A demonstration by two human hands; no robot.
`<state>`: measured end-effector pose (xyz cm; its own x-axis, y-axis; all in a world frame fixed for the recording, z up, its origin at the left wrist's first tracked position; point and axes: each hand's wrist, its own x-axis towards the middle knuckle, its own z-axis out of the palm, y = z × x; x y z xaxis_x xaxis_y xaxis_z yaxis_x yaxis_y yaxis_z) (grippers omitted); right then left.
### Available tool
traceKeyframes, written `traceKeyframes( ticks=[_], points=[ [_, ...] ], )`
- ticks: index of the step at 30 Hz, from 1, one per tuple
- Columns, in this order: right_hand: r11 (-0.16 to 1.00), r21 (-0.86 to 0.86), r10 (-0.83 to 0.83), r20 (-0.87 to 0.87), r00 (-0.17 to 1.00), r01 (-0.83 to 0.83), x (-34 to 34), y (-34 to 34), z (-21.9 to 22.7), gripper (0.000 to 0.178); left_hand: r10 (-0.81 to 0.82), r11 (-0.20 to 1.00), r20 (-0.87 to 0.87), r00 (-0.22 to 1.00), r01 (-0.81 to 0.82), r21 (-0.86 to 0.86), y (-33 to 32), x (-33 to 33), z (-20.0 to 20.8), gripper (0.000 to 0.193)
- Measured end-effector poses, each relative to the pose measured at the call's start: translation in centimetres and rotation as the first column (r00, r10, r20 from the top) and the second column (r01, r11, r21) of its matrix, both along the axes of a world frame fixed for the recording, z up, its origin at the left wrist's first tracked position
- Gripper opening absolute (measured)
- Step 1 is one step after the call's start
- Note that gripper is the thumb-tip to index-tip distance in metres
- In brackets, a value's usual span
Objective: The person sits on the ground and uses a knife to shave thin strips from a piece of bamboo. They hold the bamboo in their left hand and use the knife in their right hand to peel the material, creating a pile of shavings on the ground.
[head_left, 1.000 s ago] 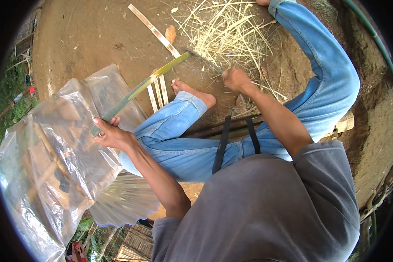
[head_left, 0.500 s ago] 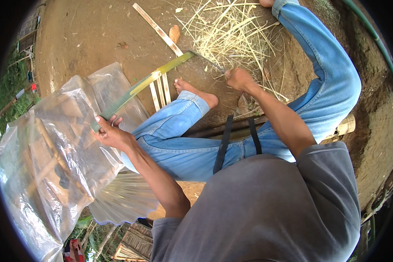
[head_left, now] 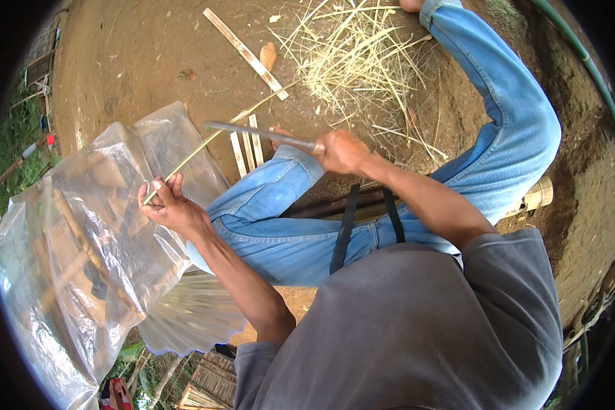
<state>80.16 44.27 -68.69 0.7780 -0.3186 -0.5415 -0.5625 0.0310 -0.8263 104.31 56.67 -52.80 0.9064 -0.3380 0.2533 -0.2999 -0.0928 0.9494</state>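
Observation:
My left hand, low at the left, is closed around the near end of a long bamboo strip, seen thin and edge-on. The strip slants up and away to the right, over my left foot's side. My right hand grips the handle of a long-bladed knife. Its blade points left and crosses the strip in the picture; whether the two touch I cannot tell. Several short pale slats lie just beyond my left shin, partly behind the blade.
A heap of pale shavings lies on the dirt floor ahead. Left of it are a flat wooden slat and a brown leaf. Clear plastic sheeting covers the left side, with a corrugated sheet below. A bamboo pole shows right.
The knife has swung left and nearer, from the strip's far end to across its middle. My left hand has turned the strip from its broad green face to its thin edge.

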Motion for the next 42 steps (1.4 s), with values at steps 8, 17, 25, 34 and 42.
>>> traceKeyframes(
  ticks=[8, 17, 25, 34, 42],
  points=[
    [0.981, -0.193, 0.035, 0.012, 0.999, -0.032, 0.3, 0.9, -1.7, 0.019, 0.054, 0.999, 0.033, 0.998, -0.054, -0.002, -0.2, -0.2, -0.6, 0.033],
    [0.98, -0.172, 0.078, -0.115, 0.99, -0.097, 0.2, -0.4, -2.2, 0.018, 0.083, 0.996, 0.035, 0.996, -0.084, 0.017, 0.2, -0.1, -0.7, 0.032],
    [0.977, -0.188, -0.153, -0.295, 0.943, 0.099, -1.9, -2.1, -9.0, 0.033, 0.082, 0.996, 0.035, 0.996, -0.082, 0.016, 0.3, -0.4, -0.6, 0.035],
    [0.975, -0.116, -0.218, -0.349, 0.911, 0.189, -1.8, -2.7, -9.0, 0.038, 0.121, 0.992, 0.018, 0.993, -0.121, 0.025, 0.7, -0.1, -0.1, 0.036],
    [0.986, -0.164, 0.038, 0.023, 0.999, -0.034, 1.8, 1.1, -0.6, 0.021, 0.222, 0.972, 0.078, 0.972, -0.226, 0.058, 0.7, 0.2, -0.9, 0.025]
  ],
)
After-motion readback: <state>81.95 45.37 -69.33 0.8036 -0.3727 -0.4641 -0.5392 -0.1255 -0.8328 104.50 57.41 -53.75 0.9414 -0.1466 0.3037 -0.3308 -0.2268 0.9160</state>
